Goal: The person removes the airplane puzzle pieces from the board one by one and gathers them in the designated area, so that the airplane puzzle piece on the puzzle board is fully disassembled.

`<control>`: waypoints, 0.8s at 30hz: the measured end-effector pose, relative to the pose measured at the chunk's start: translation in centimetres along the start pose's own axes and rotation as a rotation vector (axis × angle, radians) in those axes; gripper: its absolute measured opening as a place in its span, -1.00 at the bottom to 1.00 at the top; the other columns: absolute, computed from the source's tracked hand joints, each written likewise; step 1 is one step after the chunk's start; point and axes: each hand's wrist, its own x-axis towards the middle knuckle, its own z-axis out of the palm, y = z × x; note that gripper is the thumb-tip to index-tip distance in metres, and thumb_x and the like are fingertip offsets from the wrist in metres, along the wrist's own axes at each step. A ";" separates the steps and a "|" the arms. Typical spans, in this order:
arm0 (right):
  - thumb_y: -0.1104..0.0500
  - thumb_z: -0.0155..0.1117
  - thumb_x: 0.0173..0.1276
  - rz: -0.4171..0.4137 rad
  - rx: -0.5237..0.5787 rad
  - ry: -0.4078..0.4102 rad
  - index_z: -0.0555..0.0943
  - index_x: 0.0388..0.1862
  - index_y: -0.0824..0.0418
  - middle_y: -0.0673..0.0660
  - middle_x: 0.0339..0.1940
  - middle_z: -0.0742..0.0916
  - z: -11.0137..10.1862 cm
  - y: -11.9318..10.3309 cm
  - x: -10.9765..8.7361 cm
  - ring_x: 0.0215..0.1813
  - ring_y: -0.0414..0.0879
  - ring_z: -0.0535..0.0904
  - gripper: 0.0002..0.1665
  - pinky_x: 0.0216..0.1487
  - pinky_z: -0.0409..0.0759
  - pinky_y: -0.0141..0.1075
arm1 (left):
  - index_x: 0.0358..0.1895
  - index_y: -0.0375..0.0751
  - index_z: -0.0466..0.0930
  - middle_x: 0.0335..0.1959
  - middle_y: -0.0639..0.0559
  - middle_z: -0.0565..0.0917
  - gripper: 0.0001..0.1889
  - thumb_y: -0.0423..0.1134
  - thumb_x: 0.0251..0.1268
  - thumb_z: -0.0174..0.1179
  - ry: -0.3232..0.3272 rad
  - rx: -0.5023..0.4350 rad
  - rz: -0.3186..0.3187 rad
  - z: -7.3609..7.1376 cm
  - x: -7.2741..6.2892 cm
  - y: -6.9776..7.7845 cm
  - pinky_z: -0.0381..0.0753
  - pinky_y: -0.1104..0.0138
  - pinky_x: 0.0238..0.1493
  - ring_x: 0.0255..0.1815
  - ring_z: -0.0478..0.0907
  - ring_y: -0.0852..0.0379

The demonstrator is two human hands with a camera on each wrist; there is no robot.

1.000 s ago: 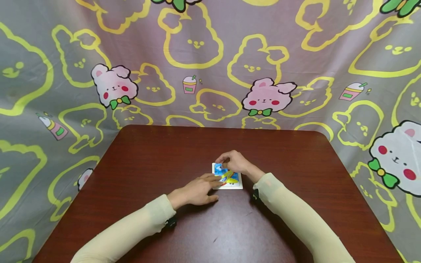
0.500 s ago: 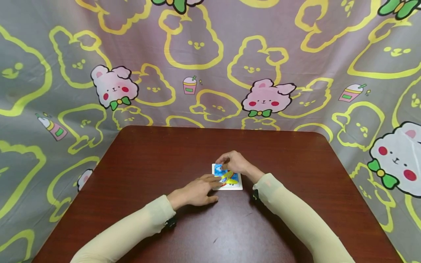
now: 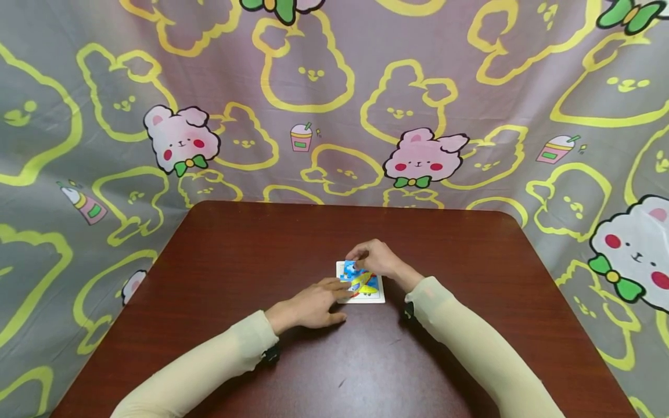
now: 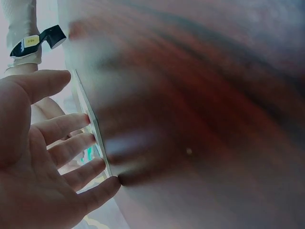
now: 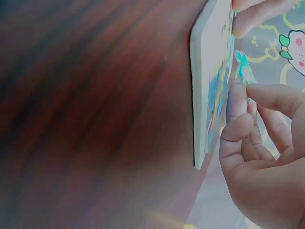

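Note:
A small puzzle board (image 3: pixel 380 300) with a white border lies on the table, its picture blue with a yellow and red shape like an airplane. My right hand (image 3: pixel 377 259) is over its far side and pinches a blue puzzle piece (image 5: pixel 245 71) between thumb and fingertip; in the right wrist view the piece stands tilted up off the board. My left hand (image 3: pixel 315 303) lies palm down with fingers spread, fingertips on the board's left part, which they cover. In the left wrist view the straight fingers (image 4: pixel 71 148) reach the board's edge.
The dark reddish-brown table (image 3: pixel 251 244) extends around the board on all sides. A grey curtain (image 3: pixel 334 128) with cartoon rabbits hangs behind and beside it. Each wrist wears a black camera strap (image 4: pixel 38 43) over a pale sleeve.
My right hand has shifted slightly right, and the pinched puzzle piece has moved with it, showing more of the white board at the far left corner. My left hand stays in place.

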 end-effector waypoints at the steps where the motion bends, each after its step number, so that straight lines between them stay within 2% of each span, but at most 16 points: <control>1: 0.30 0.42 0.20 0.003 0.003 0.001 0.80 -0.19 0.07 0.02 -0.25 0.84 -0.1 0.1 0.0 -0.19 -0.17 0.71 -0.78 -0.23 0.64 -0.33 | 0.41 -0.08 0.46 0.49 -0.07 0.40 -0.43 -0.02 0.36 0.23 -0.003 -0.001 -0.003 0.0 0.0 0.0 0.36 -0.08 0.45 0.54 0.25 -0.16; 11: 0.31 0.43 0.17 0.038 0.014 0.021 0.81 -0.21 0.06 0.02 -0.28 0.82 -1.6 1.2 -0.4 -0.18 -0.16 0.66 -0.77 -0.19 0.60 -0.32 | 0.42 -0.03 0.44 0.51 -0.04 0.38 -0.42 0.00 0.36 0.22 -0.012 0.002 -0.018 0.2 0.0 -0.2 0.34 -0.09 0.46 0.56 0.22 -0.17; 18: 0.29 0.43 0.21 0.085 0.043 0.016 0.80 -0.20 0.08 0.06 -0.27 0.80 -2.8 2.0 -1.1 -0.28 -0.11 0.61 -0.80 -0.34 0.60 -0.29 | 0.44 0.00 0.42 0.51 -0.02 0.37 -0.41 0.01 0.38 0.21 -0.025 0.018 -0.022 0.3 0.1 -0.2 0.36 -0.10 0.44 0.56 0.22 -0.13; 24: 0.30 0.42 0.22 0.109 0.093 0.017 0.79 -0.17 0.13 0.10 -0.29 0.79 -3.8 2.8 -1.6 -0.44 0.01 0.63 -0.80 -0.41 0.59 -0.19 | 0.44 -0.01 0.42 0.51 -0.02 0.38 -0.41 0.00 0.37 0.22 -0.024 0.018 -0.021 0.2 0.1 -0.3 0.34 -0.08 0.46 0.56 0.22 -0.13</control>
